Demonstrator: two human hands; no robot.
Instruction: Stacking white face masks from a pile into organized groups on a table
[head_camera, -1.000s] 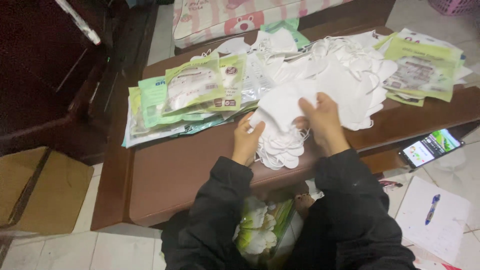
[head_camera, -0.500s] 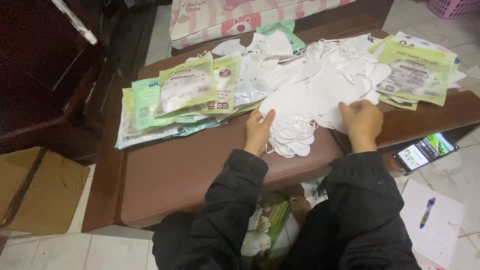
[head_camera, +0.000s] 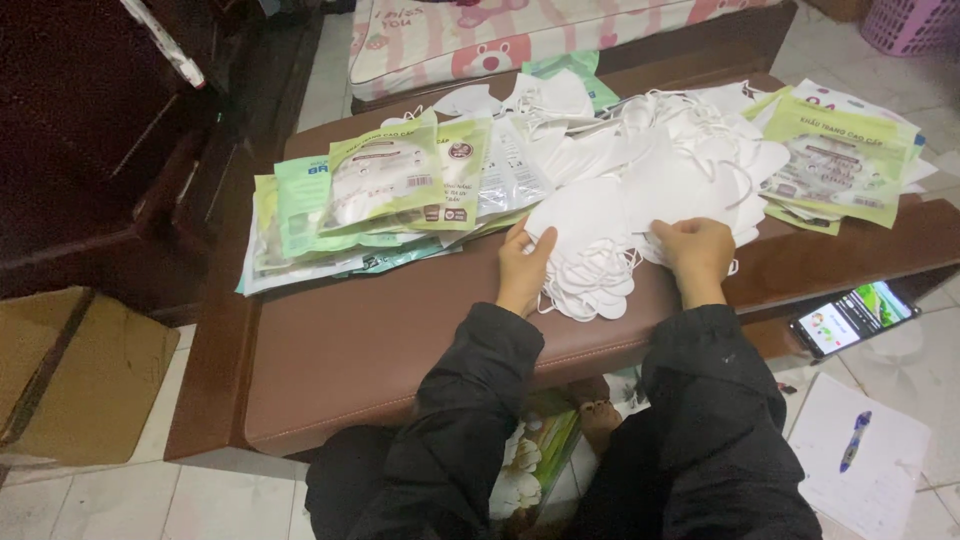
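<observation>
brown bench (head_camera: 380, 330) on tiled floor (head_camera: 230, 500); both hands' grip apart on white masks (head_camera: 600, 225).

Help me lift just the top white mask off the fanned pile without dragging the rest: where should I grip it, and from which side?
Probably pinch the top mask by its free left edge, where the left hand touches, coming from the near side. The pile is fanned, edges staggered; ear loops tangle farther back.

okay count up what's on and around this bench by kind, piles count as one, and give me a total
Pile of loose white masks: 1
Stacks of green mask packets: 2
Phone: 1
Pen: 1
Sheet of paper: 1
Cardboard box: 1
Hands, left hand and right hand, both on the masks: 2
Total: 9
</observation>
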